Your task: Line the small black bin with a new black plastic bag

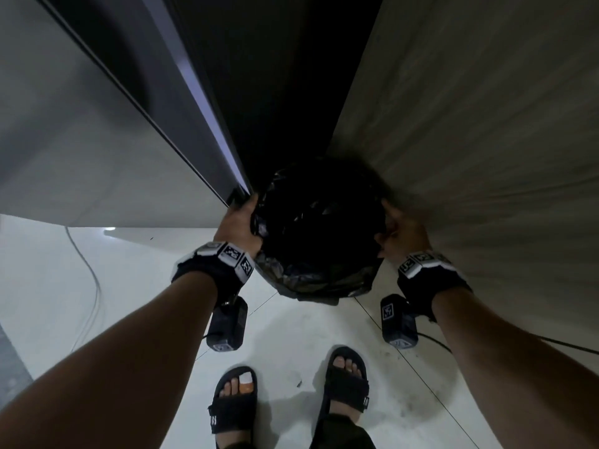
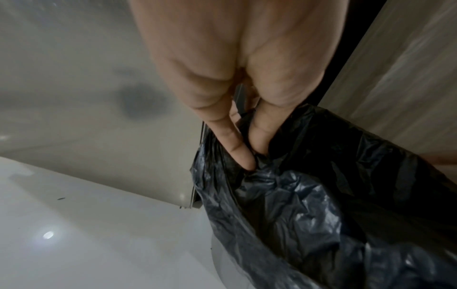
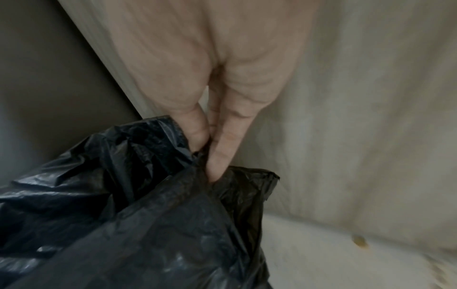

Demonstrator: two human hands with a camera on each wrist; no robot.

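Note:
A small round black bin (image 1: 319, 298) stands on the white floor in a narrow gap between two walls. A crinkled black plastic bag (image 1: 311, 277) is draped over its rim, its mouth gaping dark. My left hand (image 1: 241, 222) pinches the bag's edge at the left side of the rim; in the left wrist view its fingers (image 2: 243, 154) clamp the bag (image 2: 309, 205). My right hand (image 1: 397, 233) pinches the edge on the right side, close to the wall; in the right wrist view its fingers (image 3: 217, 156) dig into the folded bag (image 3: 148, 215).
A pale wall (image 1: 486, 124) runs along the right, a grey panel with a dark door frame (image 1: 201, 102) along the left. A cable (image 1: 92, 280) trails over the white floor at left. My sandalled feet (image 1: 291, 393) stand just before the bin.

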